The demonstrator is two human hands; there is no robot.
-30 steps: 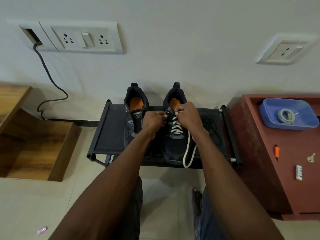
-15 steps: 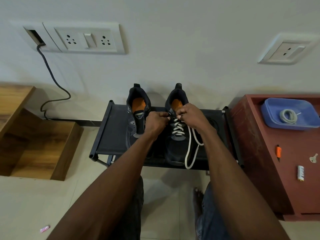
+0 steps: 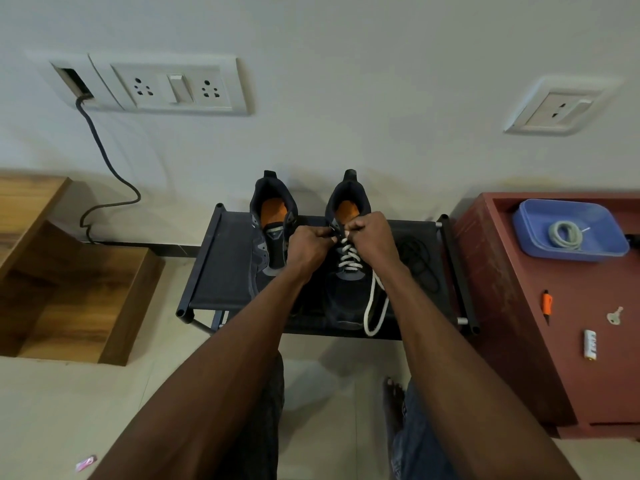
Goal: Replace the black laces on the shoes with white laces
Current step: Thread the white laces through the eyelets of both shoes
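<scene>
The black rack is the landmark here, standing against the wall with a red cabinet just to its right. Two dark shoes sit side by side on the rack: the left shoe shows no lace at all, and the right shoe carries white crossings up its tongue. A tangle of black laces lies on the rack's right end, and a blue tray on the cabinet holds a coiled white lace, presumably for the other shoe. Both hands meet at the top eyelets of the right shoe: the left hand and the right hand are curled, each seemingly pinching the white lace, though the fingertips are too small to read surely. A long loop of it dangles over the rack's front edge. To finish this step well, I judge the slack should be drawn through evenly, keeping both ends matched before threading the last holes.
</scene>
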